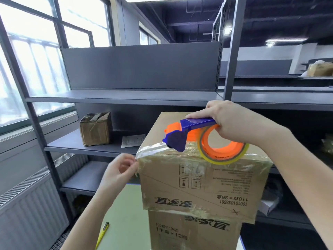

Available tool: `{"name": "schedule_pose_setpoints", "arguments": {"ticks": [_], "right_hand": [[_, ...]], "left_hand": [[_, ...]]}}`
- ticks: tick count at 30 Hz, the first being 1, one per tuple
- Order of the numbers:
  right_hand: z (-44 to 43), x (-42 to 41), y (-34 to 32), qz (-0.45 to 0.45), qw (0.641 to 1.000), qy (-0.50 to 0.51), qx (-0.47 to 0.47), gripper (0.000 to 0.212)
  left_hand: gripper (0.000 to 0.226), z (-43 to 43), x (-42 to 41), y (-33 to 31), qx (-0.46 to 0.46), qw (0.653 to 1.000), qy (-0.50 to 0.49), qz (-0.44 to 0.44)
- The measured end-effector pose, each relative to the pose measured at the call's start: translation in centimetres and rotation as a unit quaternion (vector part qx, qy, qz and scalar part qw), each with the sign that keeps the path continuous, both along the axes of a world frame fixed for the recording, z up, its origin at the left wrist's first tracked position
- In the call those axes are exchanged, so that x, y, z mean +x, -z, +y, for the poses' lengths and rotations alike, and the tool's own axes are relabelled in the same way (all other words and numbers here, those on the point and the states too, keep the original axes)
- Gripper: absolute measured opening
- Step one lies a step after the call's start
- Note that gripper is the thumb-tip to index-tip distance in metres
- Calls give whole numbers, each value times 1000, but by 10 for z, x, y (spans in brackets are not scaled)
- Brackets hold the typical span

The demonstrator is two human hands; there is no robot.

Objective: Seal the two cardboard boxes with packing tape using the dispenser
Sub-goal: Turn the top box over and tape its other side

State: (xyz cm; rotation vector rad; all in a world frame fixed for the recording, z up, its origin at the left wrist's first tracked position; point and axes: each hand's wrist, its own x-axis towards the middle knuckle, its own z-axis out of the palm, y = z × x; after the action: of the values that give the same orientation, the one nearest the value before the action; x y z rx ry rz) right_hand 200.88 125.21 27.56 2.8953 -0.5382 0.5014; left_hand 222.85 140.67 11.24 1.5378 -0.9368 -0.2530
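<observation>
**Tape drawn to the corner of the upper box**

Two cardboard boxes stand stacked on the pale green desk (126,210). The upper box (198,186) sits on the lower box (194,231) and overhangs it on both sides. Both carry printed text that reads upside down from this view, and glossy clear tape already wraps the edges of the upper one.

The right hand (232,121) is clenched round the blue handle of the tape dispenser (191,127), fingers curled under it and thumb laid along its top. The dispenser rests on the near top edge of the upper box, its blue and orange head pointing left. Its orange tape roll (223,148) stands on the same edge, just right of the head.

A strip of tape (149,150) runs from the dispenser's head to the box's top left corner. There the left hand (119,170) pinches its end between thumb and fingertips, tight against the corner.

A yellow pen-shaped tool (102,233) lies on the desk, near its left edge, well apart from the boxes. Behind stands grey metal shelving (126,98); on one shelf sit a small taped box (95,130) and, just to its right, a sheet of paper (133,140). Windows (27,51) fill the left wall above a radiator (27,204).
</observation>
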Motion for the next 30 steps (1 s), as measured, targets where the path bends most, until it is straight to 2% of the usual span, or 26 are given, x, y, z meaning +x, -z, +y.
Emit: {"name": "schedule_pose_setpoints", "arguments": {"ticks": [1, 3, 4, 6, 8, 10, 13, 16, 19, 23, 25, 30], "right_hand": [[0, 1, 0, -1, 1000, -2, -1, 75], [-1, 1, 0, -3, 1000, -4, -1, 74], [-1, 1, 0, -3, 1000, -4, -1, 74], [-2, 1, 0, -1, 1000, -3, -3, 73], [-2, 2, 0, 7, 1000, -3, -10, 71], [1, 4, -1, 19, 1000, -8, -12, 68], [5, 9, -3, 30, 999, -14, -11, 66], [9, 18, -5, 33, 999, -13, -29, 66], [14, 36, -3, 32, 997, -16, -66, 64], [11, 48, -3, 41, 996, -31, -69, 64], [5, 43, -4, 52, 997, -28, -52, 69], [-9, 25, -4, 53, 997, -18, -46, 75]], "left_hand": [[12, 2, -4, -7, -32, 997, -47, -59], [45, 7, -16, -22, -94, 982, -67, -149], [51, 7, -24, -28, -95, 975, -49, -193], [48, 2, -41, -31, -62, 948, -22, -313], [49, -8, -49, -23, -25, 908, -60, -414], [46, -18, -51, -16, -33, 883, -99, -457], [39, -19, -46, -15, -46, 877, -136, -460], [35, -15, -33, -21, -5, 885, -134, -446], [22, -14, -15, -26, 25, 897, -124, -424], [21, -14, -5, -23, 21, 918, -125, -377], [18, -18, -6, -22, 21, 919, -128, -371], [29, -23, -12, -22, 24, 920, -148, -362]]}}
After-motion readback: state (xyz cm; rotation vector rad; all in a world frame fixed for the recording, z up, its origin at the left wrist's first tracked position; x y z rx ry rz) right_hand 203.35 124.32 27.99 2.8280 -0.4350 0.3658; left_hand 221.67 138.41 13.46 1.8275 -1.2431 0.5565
